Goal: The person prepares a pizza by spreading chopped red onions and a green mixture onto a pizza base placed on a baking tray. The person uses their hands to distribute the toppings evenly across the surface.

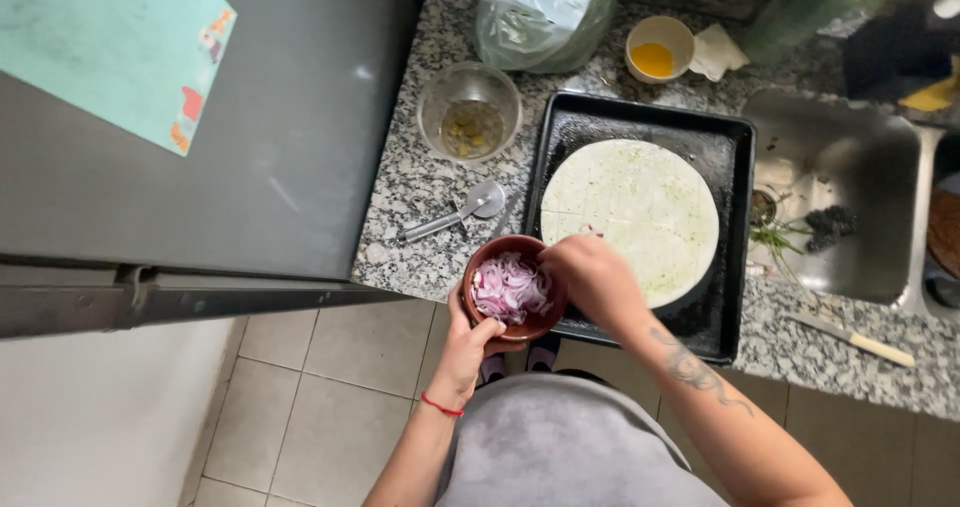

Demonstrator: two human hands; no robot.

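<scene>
While the left hand (468, 347) cups a small brown bowl (513, 288) of sliced red onion (509, 287) from below, holding it just off the counter's front edge, the right hand (592, 275) dips its fingertips in at the bowl's right rim, pinched together on what looks like a few slices, though the pinch itself is hard to make out. Just beyond, a black baking tray (735, 229) sits near the front edge of the granite counter (410, 182), carrying a round flat tortilla (630, 217) smeared with something pale green. To the tray's left lie a pizza cutter (458, 213) and, further back, a glass bowl (469, 113); a small yellow cup (658, 49) and a plastic bag (540, 12) stand at the back edge. On the right are the steel sink (850, 197) and a knife (852, 338) by the front edge. I'd worry about the bowl: hanging over the floor tiles on one hand, a tilt could send onion down, and loose slices may drop short of the tray.
</scene>
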